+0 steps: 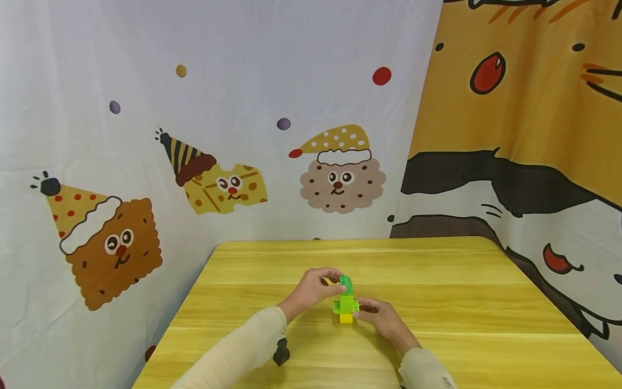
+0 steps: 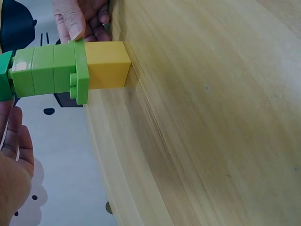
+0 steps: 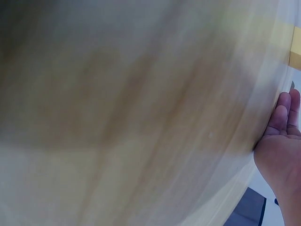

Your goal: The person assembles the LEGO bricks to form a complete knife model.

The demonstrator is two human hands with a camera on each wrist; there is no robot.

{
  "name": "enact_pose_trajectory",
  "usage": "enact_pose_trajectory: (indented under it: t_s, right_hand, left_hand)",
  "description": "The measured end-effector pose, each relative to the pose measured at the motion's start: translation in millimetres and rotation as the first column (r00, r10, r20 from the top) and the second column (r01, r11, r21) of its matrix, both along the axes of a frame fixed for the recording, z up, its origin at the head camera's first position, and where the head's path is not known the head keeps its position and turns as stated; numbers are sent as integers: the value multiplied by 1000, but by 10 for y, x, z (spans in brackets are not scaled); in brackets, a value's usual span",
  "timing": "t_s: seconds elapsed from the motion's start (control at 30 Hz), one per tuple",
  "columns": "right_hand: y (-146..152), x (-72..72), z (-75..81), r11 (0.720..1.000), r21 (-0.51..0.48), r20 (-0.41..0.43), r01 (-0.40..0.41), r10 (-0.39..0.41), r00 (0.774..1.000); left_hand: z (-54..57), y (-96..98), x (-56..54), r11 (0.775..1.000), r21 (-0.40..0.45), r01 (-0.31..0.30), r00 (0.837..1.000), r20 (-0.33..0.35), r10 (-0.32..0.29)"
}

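A small tower of toy building blocks stands upright on the table. Its base is a yellow block (image 2: pixel 108 65), with a wider light green plate (image 2: pixel 82 73) above it. Several light green bricks (image 2: pixel 43 70) stack over the plate, topped by a dark green curved brick (image 1: pixel 346 284). My left hand (image 1: pixel 316 292) pinches that top brick between thumb and fingers. Lower down, my right hand (image 1: pixel 384 320) holds the right end of the plate, thumb at its near edge. In the right wrist view, the right hand (image 3: pixel 280 146) rests low by the tabletop.
The wooden table (image 1: pixel 486 302) reaches back to a white cloth (image 1: pixel 233 65) printed with cartoon snacks. An orange cartoon cloth (image 1: pixel 452 108) hangs on the right. A black object (image 1: pixel 281 352) shows beside the left sleeve.
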State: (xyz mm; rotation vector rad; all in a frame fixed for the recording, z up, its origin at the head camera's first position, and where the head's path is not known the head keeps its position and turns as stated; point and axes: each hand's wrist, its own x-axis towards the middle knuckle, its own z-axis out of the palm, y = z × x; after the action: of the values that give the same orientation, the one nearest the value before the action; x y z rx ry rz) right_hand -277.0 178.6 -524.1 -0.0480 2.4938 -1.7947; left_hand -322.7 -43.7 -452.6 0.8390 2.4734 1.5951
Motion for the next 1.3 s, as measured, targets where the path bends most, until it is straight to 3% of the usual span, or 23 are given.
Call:
enact_pose_trajectory:
  t_s: [0.27,0.6,1.3]
  right_hand:
    - [-5,-3,2,1000,13,2,6,-6,1000]
    - [2,1,13,1000,26,7,16,-17,1000]
    - [0,0,-4,1000,18,7,-8,7,1000]
  left_hand:
    - [-24,1,17,1000,-18,-16,999,-33,15]
    - [-35,41,48,1000,9,0,1000,-21,0]
    - [-15,7,-12,1000,-28,4,999,-37,-5]
